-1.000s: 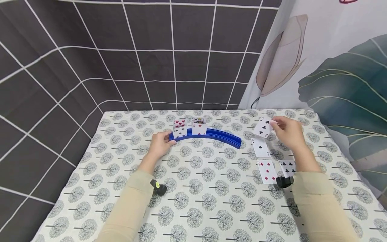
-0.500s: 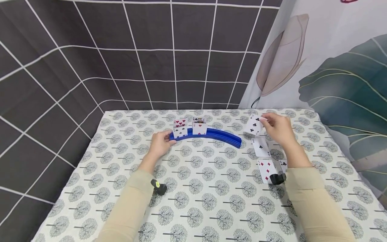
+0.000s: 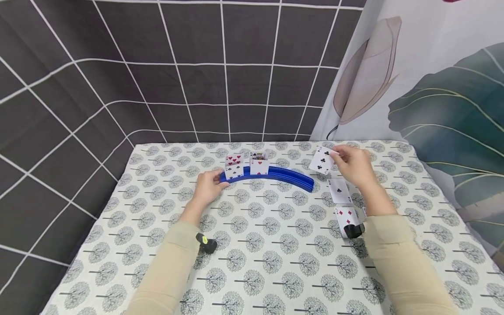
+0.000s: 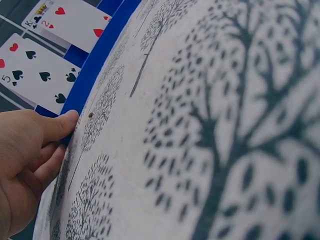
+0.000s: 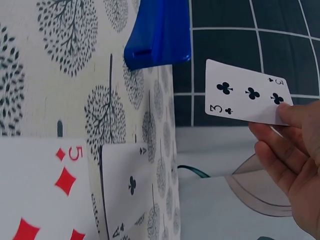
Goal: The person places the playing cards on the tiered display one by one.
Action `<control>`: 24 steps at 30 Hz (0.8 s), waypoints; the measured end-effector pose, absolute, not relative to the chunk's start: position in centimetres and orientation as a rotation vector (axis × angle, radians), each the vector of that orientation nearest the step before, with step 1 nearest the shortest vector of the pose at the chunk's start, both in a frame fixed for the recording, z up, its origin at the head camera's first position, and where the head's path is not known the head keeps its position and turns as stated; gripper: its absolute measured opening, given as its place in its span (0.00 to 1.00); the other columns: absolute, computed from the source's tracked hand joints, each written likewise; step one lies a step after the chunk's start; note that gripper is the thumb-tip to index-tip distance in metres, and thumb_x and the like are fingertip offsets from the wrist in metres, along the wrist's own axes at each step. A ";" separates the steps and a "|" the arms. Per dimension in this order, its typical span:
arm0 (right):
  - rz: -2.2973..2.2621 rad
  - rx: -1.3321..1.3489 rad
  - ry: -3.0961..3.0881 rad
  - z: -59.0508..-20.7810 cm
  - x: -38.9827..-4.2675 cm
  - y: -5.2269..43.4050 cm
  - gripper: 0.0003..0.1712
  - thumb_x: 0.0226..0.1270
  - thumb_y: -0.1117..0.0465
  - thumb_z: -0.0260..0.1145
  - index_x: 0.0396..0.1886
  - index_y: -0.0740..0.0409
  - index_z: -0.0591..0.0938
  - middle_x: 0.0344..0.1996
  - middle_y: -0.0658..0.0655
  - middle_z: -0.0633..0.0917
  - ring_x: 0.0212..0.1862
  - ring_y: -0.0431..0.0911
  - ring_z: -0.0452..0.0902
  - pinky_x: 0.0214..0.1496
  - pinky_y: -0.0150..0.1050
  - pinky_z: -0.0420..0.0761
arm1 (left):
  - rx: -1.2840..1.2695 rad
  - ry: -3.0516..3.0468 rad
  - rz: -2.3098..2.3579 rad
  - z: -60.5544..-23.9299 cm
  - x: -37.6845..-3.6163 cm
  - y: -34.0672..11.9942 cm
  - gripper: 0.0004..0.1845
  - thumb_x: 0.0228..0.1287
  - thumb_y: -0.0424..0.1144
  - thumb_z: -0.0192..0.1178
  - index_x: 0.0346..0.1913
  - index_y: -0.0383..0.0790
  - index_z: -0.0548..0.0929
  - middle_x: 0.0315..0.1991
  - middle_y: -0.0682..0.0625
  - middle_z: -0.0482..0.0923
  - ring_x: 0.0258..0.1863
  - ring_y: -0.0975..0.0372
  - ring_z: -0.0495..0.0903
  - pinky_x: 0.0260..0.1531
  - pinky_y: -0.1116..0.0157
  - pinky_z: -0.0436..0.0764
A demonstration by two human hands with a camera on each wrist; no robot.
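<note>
A curved blue card holder [image 3: 289,176] lies across the far part of the table. My left hand [image 3: 208,187] grips its left end, thumb along the front edge in the left wrist view. Standing in the holder are the five of spades [image 4: 37,72] in front of a hearts card [image 3: 234,158], and the two of hearts [image 4: 70,22] in front of the king of clubs [image 3: 257,155]. My right hand [image 3: 354,165] pinches the three of clubs [image 5: 248,92] by one edge, raised above the table to the right of the holder's bare right end.
On the cloth at the right lie the ace of clubs [image 3: 340,191] and, nearer, the five of diamonds [image 5: 45,192]. Another card beside them is mostly hidden behind my right forearm. A dark tiled curtain [image 3: 197,87] hangs behind the table's far edge.
My right hand has carried the three of clubs leftward, closer to the holder's right end. The left hand stays on the holder, and the standing cards have not moved.
</note>
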State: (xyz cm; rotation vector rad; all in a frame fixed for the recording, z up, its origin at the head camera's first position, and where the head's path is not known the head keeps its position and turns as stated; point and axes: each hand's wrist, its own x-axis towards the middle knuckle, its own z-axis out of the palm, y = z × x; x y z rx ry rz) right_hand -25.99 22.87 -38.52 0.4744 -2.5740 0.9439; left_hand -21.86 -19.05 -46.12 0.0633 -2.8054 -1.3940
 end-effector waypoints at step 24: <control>1.004 0.558 -2.564 -39.0 -26.8 20.5 0.11 0.71 0.67 0.67 0.47 0.71 0.84 0.34 0.71 0.88 0.35 0.65 0.87 0.63 0.66 0.74 | 0.039 -2.793 -1.360 -46.1 -21.8 -19.1 0.30 0.59 0.32 0.73 0.64 0.29 0.78 0.55 0.31 0.81 0.53 0.45 0.84 0.55 0.59 0.86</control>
